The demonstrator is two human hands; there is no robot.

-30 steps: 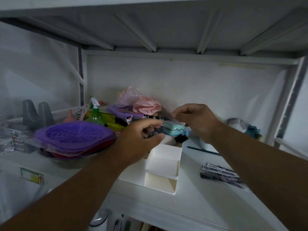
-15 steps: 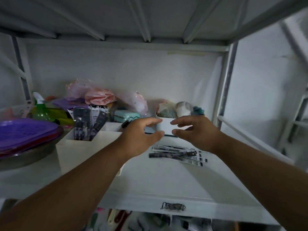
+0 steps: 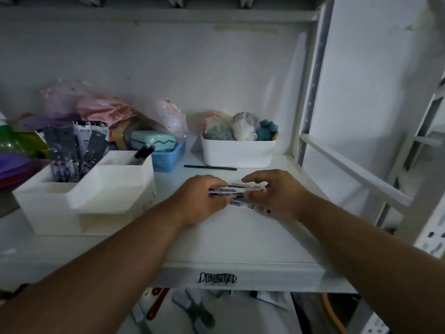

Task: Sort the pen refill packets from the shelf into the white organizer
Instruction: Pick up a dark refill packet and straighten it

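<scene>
While gathered low over the white shelf (image 3: pixel 240 239), left hand (image 3: pixel 202 201) and right hand (image 3: pixel 274 194) seen closing from either end on a small stack of pen refill packets (image 3: pixel 237 190). Left fingers curled around the near end of the stack, knuckles up; right thumb and fingers pinching the opposite end, tips just touching the top packet. Whether the stack is lifted clear of the shelf or resting on it: cannot tell, with more packets partly hidden under the right palm.

To the left of the left hand, near but not touching: white organizer (image 3: pixel 84 201), stepped in tiers, its far-left compartment holding upright dark packets (image 3: pixel 77 150), a black marker (image 3: pixel 143 153) leaning in the compartment beside it.

Beyond the fingertips, a thin dark refill stick (image 3: pixel 209 167) lying loose on the shelf. Further back, a white bin (image 3: pixel 237 153) of bundled cloth-like items, and left of it a blue basket (image 3: pixel 168 157) carrying a teal case (image 3: pixel 154 141). Behind those, pink plastic bags (image 3: pixel 101 109) against the wall.

Below the wrists, a scrawled label (image 3: pixel 218 277) on the shelf's front edge.
</scene>
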